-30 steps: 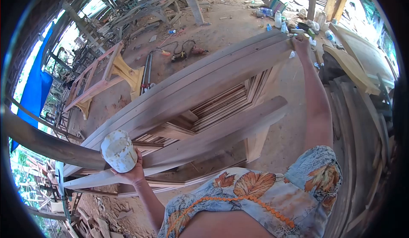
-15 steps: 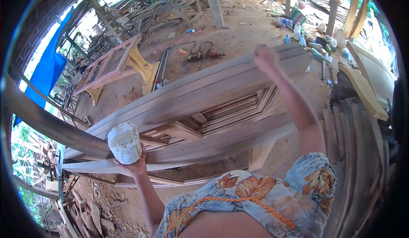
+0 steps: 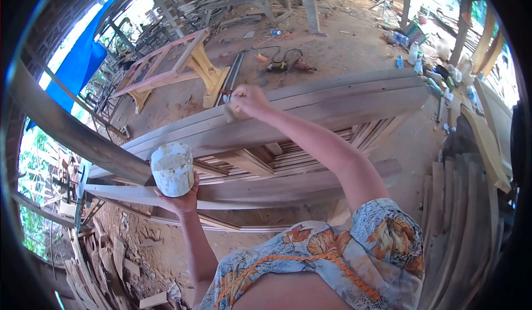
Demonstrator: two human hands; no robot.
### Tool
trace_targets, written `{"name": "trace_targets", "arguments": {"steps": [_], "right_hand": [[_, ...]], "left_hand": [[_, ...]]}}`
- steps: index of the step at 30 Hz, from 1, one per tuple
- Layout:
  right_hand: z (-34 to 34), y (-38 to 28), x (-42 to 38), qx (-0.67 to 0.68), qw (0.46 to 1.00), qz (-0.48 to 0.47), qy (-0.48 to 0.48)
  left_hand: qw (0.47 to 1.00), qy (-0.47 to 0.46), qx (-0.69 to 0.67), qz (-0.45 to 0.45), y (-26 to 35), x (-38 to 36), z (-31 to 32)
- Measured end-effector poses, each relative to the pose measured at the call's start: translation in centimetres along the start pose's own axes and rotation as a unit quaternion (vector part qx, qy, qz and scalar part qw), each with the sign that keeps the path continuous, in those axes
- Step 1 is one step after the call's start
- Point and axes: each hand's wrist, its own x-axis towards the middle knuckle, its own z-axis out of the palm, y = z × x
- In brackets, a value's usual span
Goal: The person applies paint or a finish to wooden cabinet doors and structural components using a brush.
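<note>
My left hand [image 3: 184, 200] grips a white plastic tub [image 3: 173, 178] from beneath and the side; its wall is spattered with brownish stains and its mouth faces up. My right hand [image 3: 250, 101] is closed around a small brush [image 3: 230, 113], whose tan bristles point down at the far rail of a large wooden frame [image 3: 310, 106]. Inside the frame are slatted panels [image 3: 288, 157], partly covered by my right forearm. The tub stands out over the left part of the frame, in front of its near rail [image 3: 288, 188].
A dark curved post [image 3: 83, 138] reaches in from the left beside the tub. Beyond the frame are a pinkish wooden stand [image 3: 166, 69] and corded power tools [image 3: 285, 65] on the dirt floor. Bottles [image 3: 413, 54] and stacked boards [image 3: 454, 216] lie to the right.
My right hand has swept left along the far rail, from its right end to near its middle, and the brush now shows. My left hand still holds the tub. The view has shifted slightly.
</note>
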Motion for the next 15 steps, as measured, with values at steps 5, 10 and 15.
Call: {"name": "trace_targets", "arguments": {"steps": [5,10,15], "right_hand": [[-13.3,2.6,0.8,0.05,0.982,0.12,0.138],[-30.2,3.9,-2.1,-0.058,0.941,0.191,0.272],[-43.4,1.8,-8.0,-0.221,0.88,0.189,0.375]], "left_hand": [[0.997,0.072,0.012,0.016,-0.5,0.2,1.1],[0.999,0.048,0.011,0.002,-0.3,0.1,0.7],[0.998,0.058,0.021,-0.014,-0.1,0.4,0.2]]}}
